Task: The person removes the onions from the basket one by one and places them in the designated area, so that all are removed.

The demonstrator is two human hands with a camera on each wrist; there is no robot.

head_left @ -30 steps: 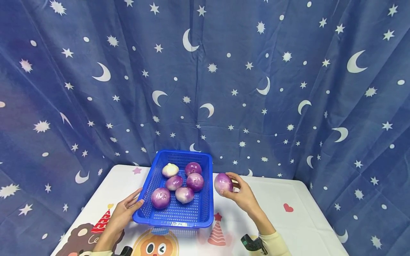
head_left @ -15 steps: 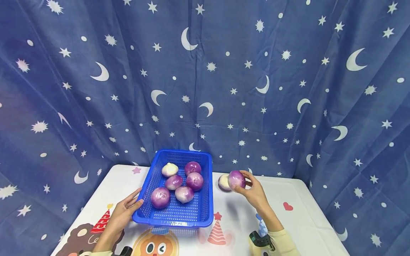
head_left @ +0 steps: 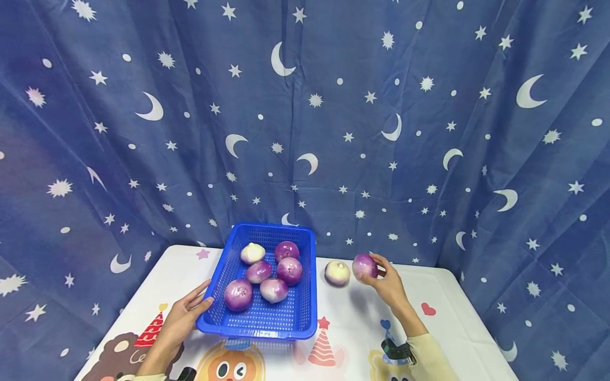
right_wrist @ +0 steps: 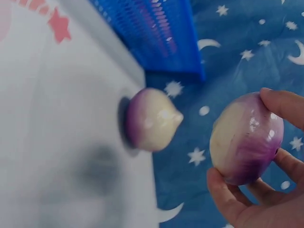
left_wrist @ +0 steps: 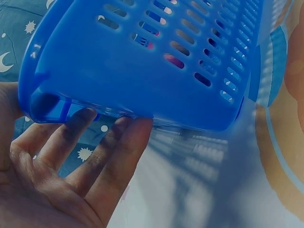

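A blue plastic basket (head_left: 261, 333) stands on the table with several purple-and-white onions in it, one of them a purple onion (head_left: 239, 295) near its front left. At its left rim my left hand (head_left: 183, 317) holds on, the thumb at the rim and the fingers against the outer wall (left_wrist: 123, 76). My right hand (head_left: 388, 286) grips a purple onion (head_left: 365, 268) between thumb and fingers, right of the basket. In the right wrist view this held onion (right_wrist: 247, 140) appears above the tabletop. Between it and the basket, a pale-topped onion (head_left: 337, 273) sits on the table.
The table (head_left: 443, 328) has a white cloth printed with a bear, party hats and hearts. A dark blue curtain (head_left: 305, 132) with moons and stars hangs close behind its back edge. Both wrists wear small dark devices, one a wrist camera (head_left: 396, 350).
My right hand has carried its onion to the right, away from the basket. The pale-topped onion on the table has come into view. My left hand and the basket keep their places.
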